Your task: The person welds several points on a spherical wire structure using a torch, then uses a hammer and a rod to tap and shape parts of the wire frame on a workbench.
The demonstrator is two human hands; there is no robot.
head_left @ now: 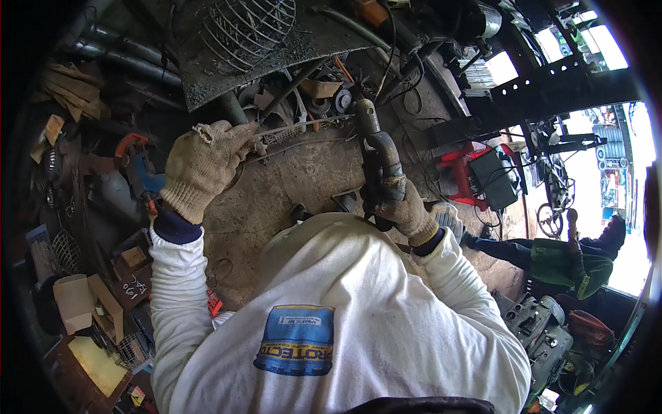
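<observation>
Clutching dark tool (pixel 383 155): right grip (pixel 408 212); left grip (pixel 205 162) pinching thin rod (pixel 308 125); wire basket (pixel 249 29) beyond.

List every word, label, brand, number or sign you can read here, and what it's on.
Shirt: clear lettering on a blue-and-yellow print; I won't copy the wording.
Brown panel: white handwritten characters; not copied either.
Coloured panels outside: any text is too small and blurred to read.

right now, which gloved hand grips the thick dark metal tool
The beige-gloved right hand grips the tool; the left hand, also beige-gloved, is apart from it, at a thin pale rod.
</observation>
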